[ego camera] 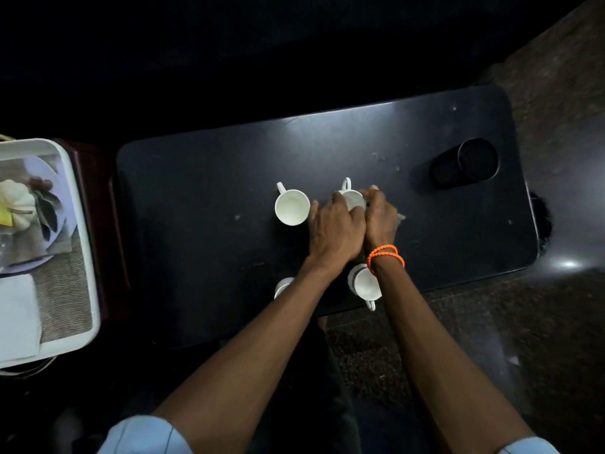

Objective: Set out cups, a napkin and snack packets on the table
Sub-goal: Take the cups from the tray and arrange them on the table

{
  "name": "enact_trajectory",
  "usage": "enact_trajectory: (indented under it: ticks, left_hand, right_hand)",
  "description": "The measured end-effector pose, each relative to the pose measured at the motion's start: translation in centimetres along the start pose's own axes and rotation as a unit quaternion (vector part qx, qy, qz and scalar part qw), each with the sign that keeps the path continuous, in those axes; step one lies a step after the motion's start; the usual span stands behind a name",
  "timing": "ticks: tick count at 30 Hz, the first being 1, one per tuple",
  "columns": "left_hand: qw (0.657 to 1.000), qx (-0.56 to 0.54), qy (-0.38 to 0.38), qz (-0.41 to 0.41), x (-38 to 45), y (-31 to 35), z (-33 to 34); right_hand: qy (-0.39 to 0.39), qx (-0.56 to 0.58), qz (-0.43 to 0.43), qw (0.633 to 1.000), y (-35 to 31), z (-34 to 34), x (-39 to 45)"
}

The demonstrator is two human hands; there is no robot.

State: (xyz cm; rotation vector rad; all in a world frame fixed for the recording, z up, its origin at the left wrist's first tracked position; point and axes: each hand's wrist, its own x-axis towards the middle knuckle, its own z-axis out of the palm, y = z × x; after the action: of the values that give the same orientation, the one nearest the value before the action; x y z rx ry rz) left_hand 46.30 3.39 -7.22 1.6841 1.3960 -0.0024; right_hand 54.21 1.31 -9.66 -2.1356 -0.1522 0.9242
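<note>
Four white handled cups on dark table. Far-left cup: upright, empty, handle pointing away. Far-right cup: partly covered, handle away. Near-right cup: handle toward the person. Near-left cup: mostly hidden by forearm.

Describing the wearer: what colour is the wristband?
Orange, a beaded wristband on the right wrist, clear in the head view.
</note>
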Motion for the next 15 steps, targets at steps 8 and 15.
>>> enact_trajectory:
  ticks: [8,15]
  left_hand:
    - [0.996,-0.081,-0.008,-0.045,-0.5,-0.2,1.4]
    - [0.971,-0.222,0.077,-0.040,-2.7,-1.7,-0.4]
  right_hand:
    - [-0.023,-0.108,-0.014,0.994,0.5,-0.8,0.7]
    - [0.072,-0.097,-0.178,0.977,0.1,-1.2,-0.3]
